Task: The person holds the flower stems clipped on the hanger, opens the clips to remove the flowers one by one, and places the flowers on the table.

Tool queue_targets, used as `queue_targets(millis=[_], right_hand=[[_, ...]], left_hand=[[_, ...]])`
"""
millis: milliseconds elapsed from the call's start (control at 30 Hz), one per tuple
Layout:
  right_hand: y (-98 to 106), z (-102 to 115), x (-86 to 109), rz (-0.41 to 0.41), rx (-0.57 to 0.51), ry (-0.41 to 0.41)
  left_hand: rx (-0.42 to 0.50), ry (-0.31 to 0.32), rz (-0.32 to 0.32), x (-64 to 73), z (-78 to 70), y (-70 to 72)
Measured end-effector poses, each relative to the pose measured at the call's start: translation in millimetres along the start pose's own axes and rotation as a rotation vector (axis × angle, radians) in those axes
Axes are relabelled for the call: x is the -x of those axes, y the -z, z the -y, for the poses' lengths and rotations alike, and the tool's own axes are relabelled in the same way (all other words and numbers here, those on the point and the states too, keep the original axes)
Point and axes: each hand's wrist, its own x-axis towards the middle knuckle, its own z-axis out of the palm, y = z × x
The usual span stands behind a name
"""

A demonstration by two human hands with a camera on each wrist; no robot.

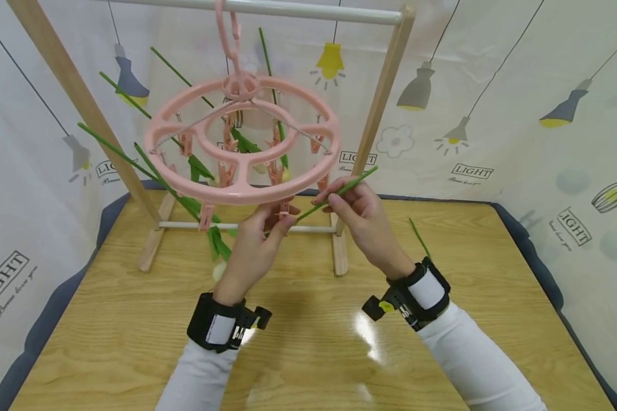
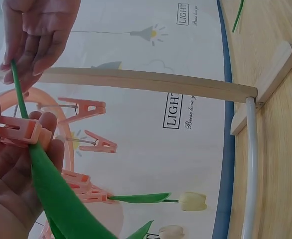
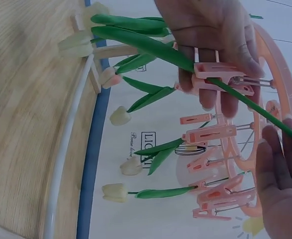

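Observation:
My left hand (image 1: 254,245) grips a pink clothespin (image 2: 21,130) on the near side of the round pink hanger (image 1: 241,191), thumb on one side and fingers on the other. The green stem (image 3: 255,107) of an artificial tulip runs through this clothespin. On one side of it are the tulip's long green leaf (image 2: 61,199) and pale flower head (image 3: 76,45), hanging low. To the right, my right hand (image 1: 362,220) pinches the stem's free end between thumb and fingers. Other white tulips (image 3: 115,192) hang head-down from clothespins around the ring.
The hanger hooks over the white top bar (image 1: 308,10) of a wooden stand (image 1: 383,85). Its feet (image 1: 340,257) rest on the wood table (image 1: 308,342), with a white lower bar (image 2: 250,174) between them. Another green stem (image 1: 420,237) lies beyond my right wrist. A printed cloth (image 1: 493,114) stands behind.

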Motion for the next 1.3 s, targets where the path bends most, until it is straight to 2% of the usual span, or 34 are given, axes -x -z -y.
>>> queue_targets(millis=[167,333,500,667,1067,1300], right_hand=[[-0.5,-0.2,-3.3,-0.065,-0.093,0.030],[-3.7,1.0,-3.2,-0.069,-0.232,0.034],[-6.3,0.8,-3.9,-0.088,-0.292,0.048],[-9.7,-1.3,-4.0,-0.089,-0.291,0.054],[-16.7,-4.5,-2.9,-0.064,-0.192,0.055],[-22.5,-6.7,-3.4,-0.092,-0.166,0.087]], left_hand=[[0.007,0.014,-0.048,1.3,0.0,-0.6],[0.027,0.018,-0.104,0.9,1.0,-4.8],[0.050,0.035,-0.156,0.1,-1.9,-6.9],[0.060,0.040,-0.175,0.7,-3.4,-7.7],[0.032,0.020,-0.206,1.6,-2.1,-11.2],[0.045,0.005,-0.228,3.7,-0.1,-14.3]])
